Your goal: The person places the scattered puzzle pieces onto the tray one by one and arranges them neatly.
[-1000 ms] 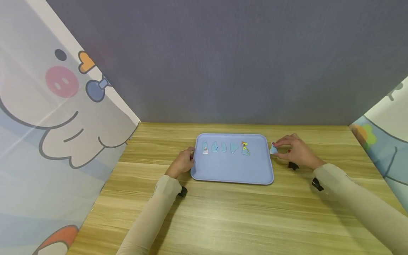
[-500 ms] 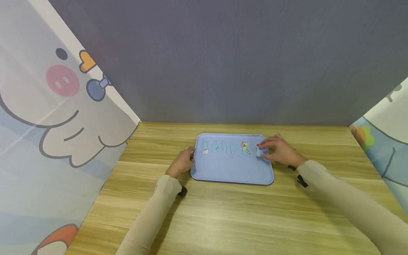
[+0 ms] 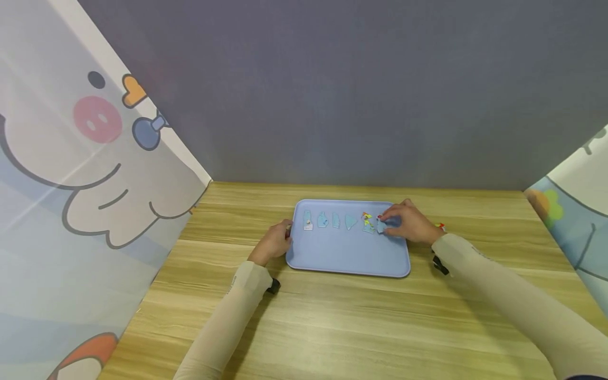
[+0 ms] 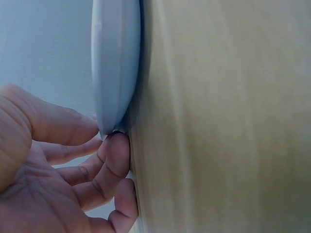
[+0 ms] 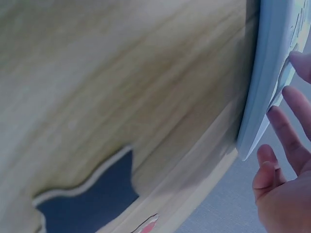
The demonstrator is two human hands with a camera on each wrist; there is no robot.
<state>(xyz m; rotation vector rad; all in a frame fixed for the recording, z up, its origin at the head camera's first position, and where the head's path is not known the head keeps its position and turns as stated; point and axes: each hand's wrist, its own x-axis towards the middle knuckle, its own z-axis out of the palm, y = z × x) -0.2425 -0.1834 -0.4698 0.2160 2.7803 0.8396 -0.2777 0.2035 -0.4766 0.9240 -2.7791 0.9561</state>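
A pale blue tray (image 3: 347, 258) lies on the wooden table. My left hand (image 3: 273, 243) holds its left rim; in the left wrist view the thumb (image 4: 65, 125) is on one side of the rim and a fingertip on the other. Over the tray's right part, my right hand (image 3: 412, 224) pinches a light blue puzzle piece (image 3: 380, 227) with a red spot at its top. The right wrist view shows fingertips at this piece (image 5: 279, 87), close against the tray's surface. Just left of it sits a yellow-and-blue puzzle piece (image 3: 368, 226).
Several light blue puzzle pieces, among them a fan-shaped piece (image 3: 350, 221), stand in a row along the tray's upper half. Right of the tray, a dark piece (image 5: 92, 194) and a red-marked piece (image 5: 150, 224) lie on the table. A grey panel (image 3: 332, 105) rises behind.
My right hand has carried the light blue piece left, from beside the tray's right rim to a spot beside the yellow-and-blue piece. The left hand has stayed at the rim.
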